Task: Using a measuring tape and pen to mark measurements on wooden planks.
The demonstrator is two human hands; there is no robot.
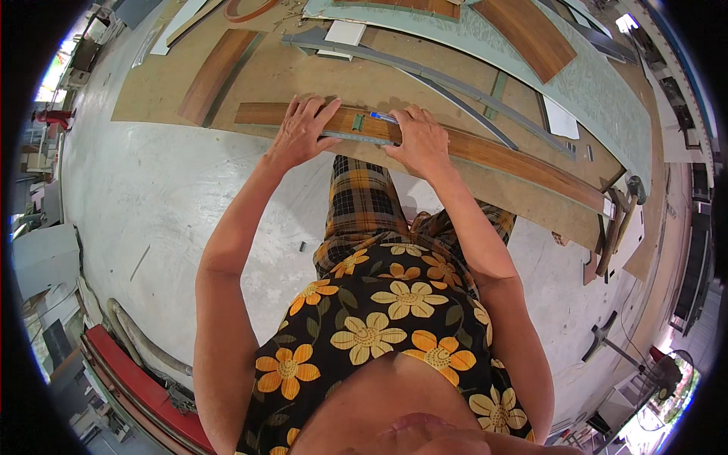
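A metal ruler (356,138) is lying across a long brown wooden strip (485,148) on the hardboard sheet (303,83). The left hand (302,130) is pressing flat on it, fingers spread; the right hand (419,140) is pinching a blue pen (384,117) against the ruler.

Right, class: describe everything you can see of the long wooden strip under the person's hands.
The wooden strip is long, narrow and flat, brown with a glossy wood-grain face. It lies flat on a brown board on the floor, running from left to right. The left hand presses on it, the right hand beside it, and a metal ruler lies along its near edge between them. A small white tag sits at its right end.
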